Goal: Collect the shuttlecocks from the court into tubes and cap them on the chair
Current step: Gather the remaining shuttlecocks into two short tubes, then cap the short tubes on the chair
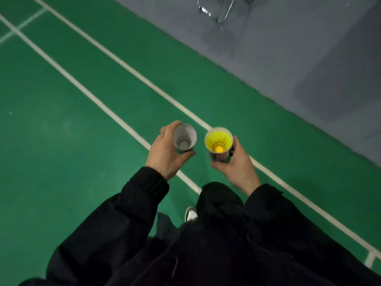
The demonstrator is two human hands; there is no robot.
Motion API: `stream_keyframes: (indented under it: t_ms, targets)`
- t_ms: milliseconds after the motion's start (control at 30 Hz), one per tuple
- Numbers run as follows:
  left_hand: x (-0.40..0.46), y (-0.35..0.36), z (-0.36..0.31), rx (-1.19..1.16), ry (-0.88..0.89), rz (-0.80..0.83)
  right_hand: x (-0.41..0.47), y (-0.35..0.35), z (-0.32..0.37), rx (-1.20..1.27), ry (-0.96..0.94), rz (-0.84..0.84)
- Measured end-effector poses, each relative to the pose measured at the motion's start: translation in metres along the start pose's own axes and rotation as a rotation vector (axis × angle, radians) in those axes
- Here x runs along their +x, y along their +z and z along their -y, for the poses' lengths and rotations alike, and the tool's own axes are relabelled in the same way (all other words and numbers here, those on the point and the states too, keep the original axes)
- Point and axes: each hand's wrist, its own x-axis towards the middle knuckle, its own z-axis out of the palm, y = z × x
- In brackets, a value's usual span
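1. The floor is a green badminton court mat (pixel 61 124) with a dull sheen.
2. Two parallel white court lines (pixel 115 58) cross it diagonally from upper left to lower right; a thinner line branches off at the upper left.
3. Beyond the mat's edge lies grey flooring (pixel 288 58), with a darker grey patch at right.
4. Chrome tubular chair legs (pixel 222 15) stand on the grey flooring at the top.

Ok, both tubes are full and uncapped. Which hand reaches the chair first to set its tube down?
Probably the right hand: its yellow-shuttlecock tube is on the side of the chair, ahead to the right.
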Motion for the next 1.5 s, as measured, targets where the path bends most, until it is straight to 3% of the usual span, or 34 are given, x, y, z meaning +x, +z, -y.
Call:
stream_keyframes:
  t_ms: [200, 633, 833, 1100, 1300, 1500]
  targets:
    - [0.226, -0.037, 0.003, 0.053, 0.073, -0.015, 0.211, -0.006, 0.055, 0.118, 0.014, 0.000]
    - [0.605, -0.164, 0.005, -0.068, -0.092, -0.079, 0.612, -0.021, 0.219, 0.130, -0.020, 0.156]
    - [0.798, -0.188, 0.028, -0.083, -0.039, -0.040, 0.787, -0.016, 0.254, 0.138, 0.040, 0.039]
    - [1.048, -0.241, -0.012, -0.055, 0.102, 0.112, 0.983, -0.045, 0.325, 0.323, 0.104, -0.142]
    - [1.239, -0.247, -0.024, 0.006, 0.164, 0.171, 1.157, -0.059, 0.336, 0.389, 0.152, -0.185]
    - [1.409, -0.250, -0.042, 0.055, 0.148, 0.252, 1.329, -0.082, 0.360, 0.333, 0.146, -0.118]
